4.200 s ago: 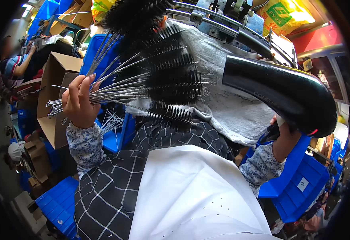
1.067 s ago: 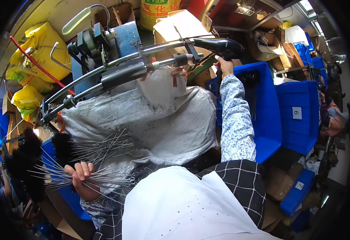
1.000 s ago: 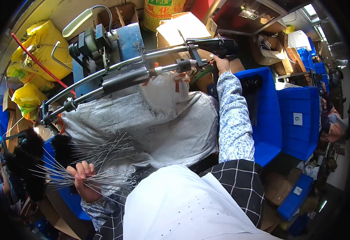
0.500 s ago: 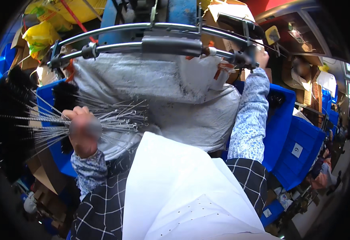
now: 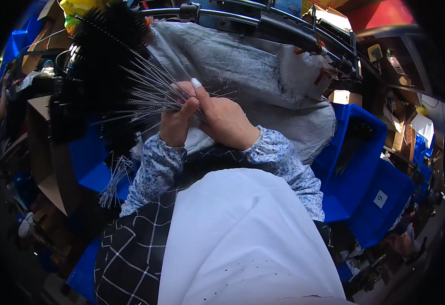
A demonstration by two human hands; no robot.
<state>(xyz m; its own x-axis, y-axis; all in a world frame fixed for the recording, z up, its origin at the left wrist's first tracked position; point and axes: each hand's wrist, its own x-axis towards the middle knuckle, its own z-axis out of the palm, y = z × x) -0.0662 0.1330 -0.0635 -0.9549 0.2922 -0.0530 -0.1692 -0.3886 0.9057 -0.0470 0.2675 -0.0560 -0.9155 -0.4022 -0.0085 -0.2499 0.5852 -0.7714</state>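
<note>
The left hand (image 5: 174, 125) and right hand (image 5: 228, 121) grip the handles of many black brushes (image 5: 94, 71), whose fluffy ends fill the upper left of the frame. If the hands loosen, some could slip out.

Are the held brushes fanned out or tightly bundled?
Fanned out: the wire stems converge at the left hand and right hand, spreading apart toward the black bristles.

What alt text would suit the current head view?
A person's left hand and right hand together hold a fanned bundle of black-bristled, twisted-wire brushes. Beyond lies crumpled greyish-white fabric; blue plastic bins show on both sides.
</note>
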